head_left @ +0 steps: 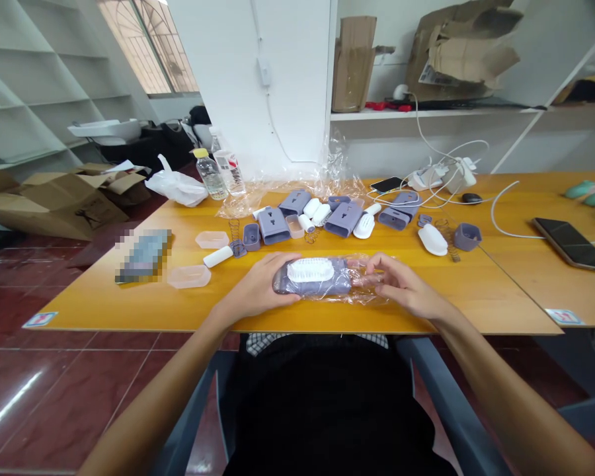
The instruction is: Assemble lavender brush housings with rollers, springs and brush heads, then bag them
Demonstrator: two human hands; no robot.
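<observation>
Fingers of the left hand [255, 287] curl over a grey plastic housing [322, 285] with a white insert [310, 270], wrapped in clear film [364, 291]. Right-hand fingers [384, 264], lightly curled, touch the film; grip cannot be confirmed. Housing lies on the tabletop [104, 304] among loose housings [275, 226] and springs [449, 238].

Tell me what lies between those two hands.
The head view shows a grey housing with a white piece, wrapped in clear film, between the left hand and right hand.
</observation>
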